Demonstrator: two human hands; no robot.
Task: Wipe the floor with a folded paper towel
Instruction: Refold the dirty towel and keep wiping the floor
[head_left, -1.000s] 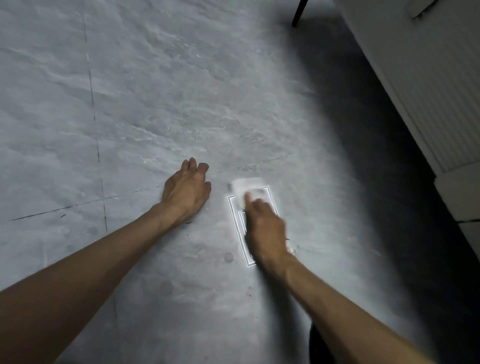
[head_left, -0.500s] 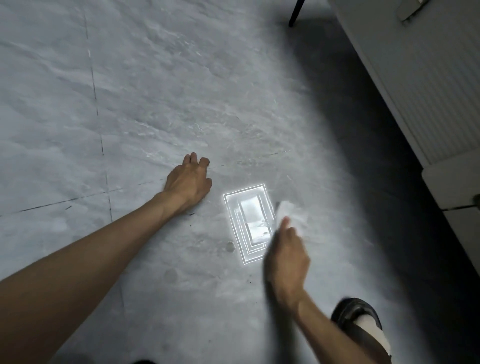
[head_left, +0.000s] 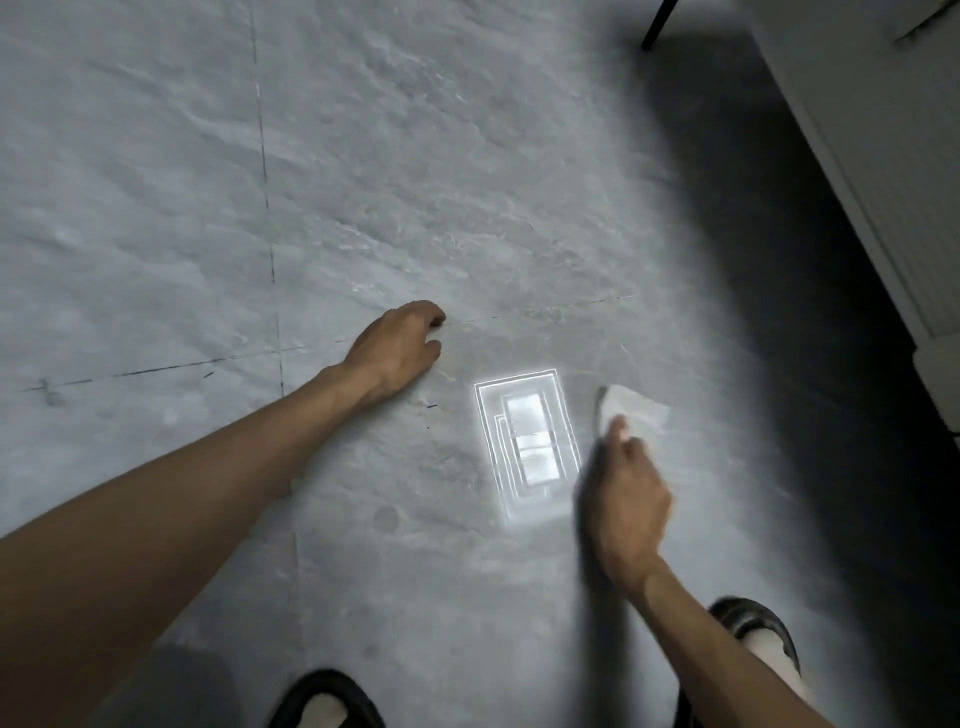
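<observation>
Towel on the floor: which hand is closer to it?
Right. The right hand holds the towel against the floor; the left hand rests on the floor well to its left, not touching it.

No readable text, label or number anywhere.

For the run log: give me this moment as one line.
right hand: holds paper towel on floor | left hand: rests on floor | step: wiping
</observation>
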